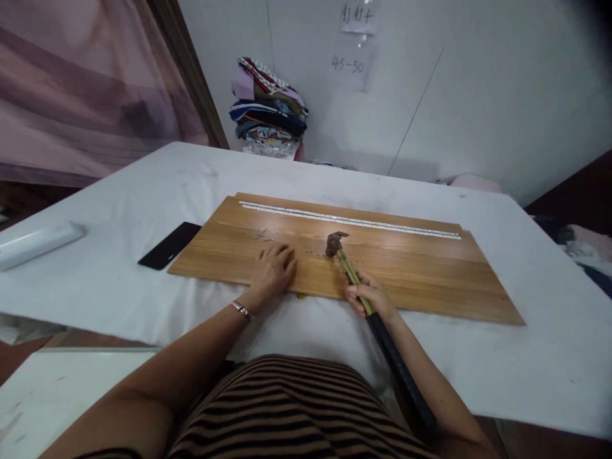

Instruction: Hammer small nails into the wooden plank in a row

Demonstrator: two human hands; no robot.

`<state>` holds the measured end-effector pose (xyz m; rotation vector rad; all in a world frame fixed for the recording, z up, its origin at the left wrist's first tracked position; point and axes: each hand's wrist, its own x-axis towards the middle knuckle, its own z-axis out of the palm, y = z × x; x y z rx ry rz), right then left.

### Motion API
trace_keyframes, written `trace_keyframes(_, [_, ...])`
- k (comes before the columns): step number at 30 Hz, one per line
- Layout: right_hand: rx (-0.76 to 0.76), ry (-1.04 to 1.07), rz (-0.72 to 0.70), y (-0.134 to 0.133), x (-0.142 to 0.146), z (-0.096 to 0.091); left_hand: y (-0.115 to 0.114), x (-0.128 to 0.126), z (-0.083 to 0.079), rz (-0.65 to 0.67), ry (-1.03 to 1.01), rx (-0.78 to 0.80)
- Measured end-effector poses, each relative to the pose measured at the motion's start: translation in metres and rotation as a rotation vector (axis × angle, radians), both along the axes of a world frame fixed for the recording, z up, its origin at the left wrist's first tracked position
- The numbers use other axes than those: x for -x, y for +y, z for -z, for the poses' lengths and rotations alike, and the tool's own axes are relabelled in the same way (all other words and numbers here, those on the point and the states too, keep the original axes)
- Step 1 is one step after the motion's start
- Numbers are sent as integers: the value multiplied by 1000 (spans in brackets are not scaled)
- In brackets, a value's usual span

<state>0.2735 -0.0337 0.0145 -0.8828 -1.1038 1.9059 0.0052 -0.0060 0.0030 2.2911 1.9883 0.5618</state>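
A claw hammer (352, 275) with a rusty head and a yellow shaft with black grip is held in my right hand (368, 294), fingers wrapped round the yellow part. Its head is over the middle of the wooden board (430, 274), close to a row of small nail heads (310, 252). My left hand (275, 268) rests on the board near its front edge, fingers stretched out and lying flat. Just beyond those fingers lie several loose nails (262, 234). Whether the hammer head touches the board, I cannot tell.
Two pale measuring strips (344, 220) run along the board's far side. A dark flat phone-like slab (167, 247) lies partly by the board's left edge. The white-covered table (119, 255) also bears a white roll (41, 243). Folded cloths (270, 115) are stacked against the wall.
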Motion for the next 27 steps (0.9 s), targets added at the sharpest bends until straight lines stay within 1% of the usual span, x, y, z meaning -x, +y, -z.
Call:
trace_keyframes(3, [-17, -6, 13, 0, 0, 0, 0, 0, 0, 2, 2, 6])
trace_keyframes(8, [-11, -7, -6, 0, 1, -1, 0, -1, 0, -3, -2, 16])
trace_keyframes(15, [9, -10, 38, -1, 1, -2, 0, -1, 0, 1, -7, 16])
trace_keyframes(27, [15, -14, 20, -1, 1, -2, -3, -2, -3, -17, -17, 20])
